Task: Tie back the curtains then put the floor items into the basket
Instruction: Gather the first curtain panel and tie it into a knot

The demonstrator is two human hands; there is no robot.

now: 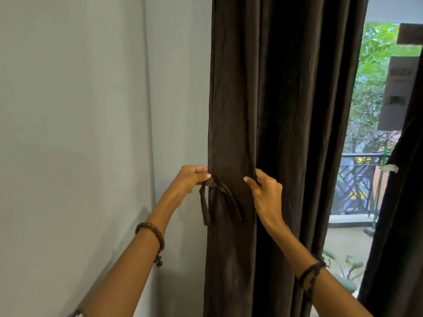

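Tying back the dark curtain beside the pale wall.

Against the wall (91, 110), the left hand (191, 179) pinches the knot end of the tie-back strap (215, 193) at the near edge of the gathered curtain (263, 110), its two tails hanging loose. The right hand (265, 191) curls its fingers into a fold of the same curtain, bunching it. To do this well, I would gather every pleat first, draw the strap snug round the bundle, then knot. Beyond lies the balcony railing (357, 175); no basket or floor items show.
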